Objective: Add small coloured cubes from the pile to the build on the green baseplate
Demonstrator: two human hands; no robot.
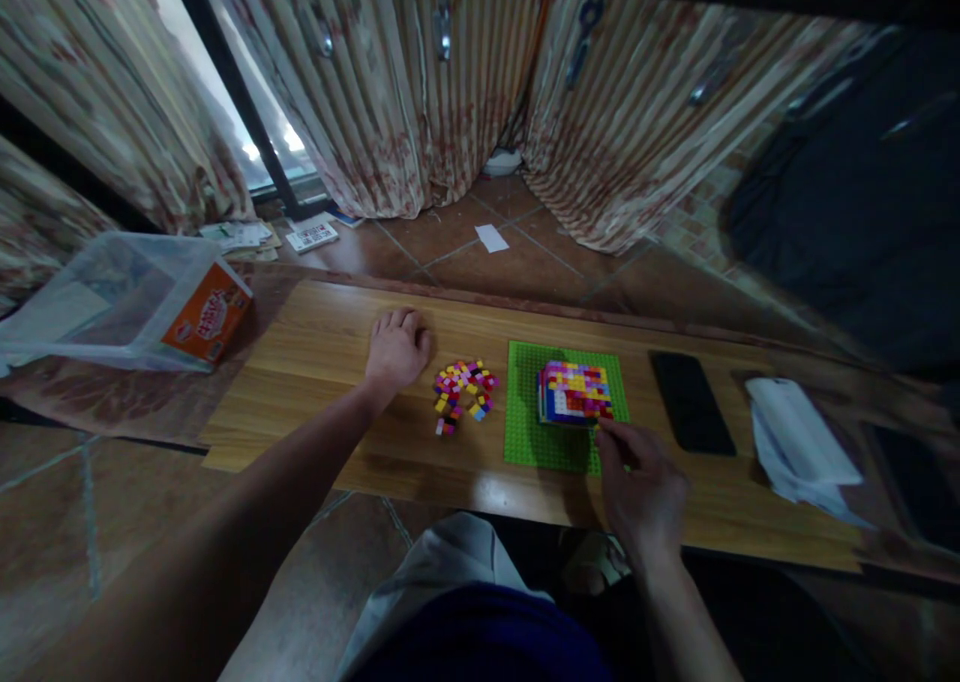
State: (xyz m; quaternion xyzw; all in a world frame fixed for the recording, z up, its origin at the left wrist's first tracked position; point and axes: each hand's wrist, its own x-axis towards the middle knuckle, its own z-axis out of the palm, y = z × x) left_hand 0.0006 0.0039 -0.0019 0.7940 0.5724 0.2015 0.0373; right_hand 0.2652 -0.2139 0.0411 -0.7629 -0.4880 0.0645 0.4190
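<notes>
On the green studded baseplate (525,442) stands a block built of many small toy bricks (576,392), its top patched in yellow, red, pink and white. At its near right corner is my right hand (641,482), thumb and forefinger pinched on what looks like a small yellow building brick, mostly hidden by the fingertips. My left hand (397,347) rests palm down on the wooden board, fingers loosely bent and apart, holding nothing. Just right of it lies a pile of loose bricks (465,387) in pink, yellow, black, red and blue.
A black phone (691,402) lies right of the baseplate, and beyond it a white plastic case-like thing (802,432) on a crumpled sheet. A clear plastic tub (135,302) with an orange label stands at far left. Patterned curtains (390,92) hang behind the wooden board (300,362).
</notes>
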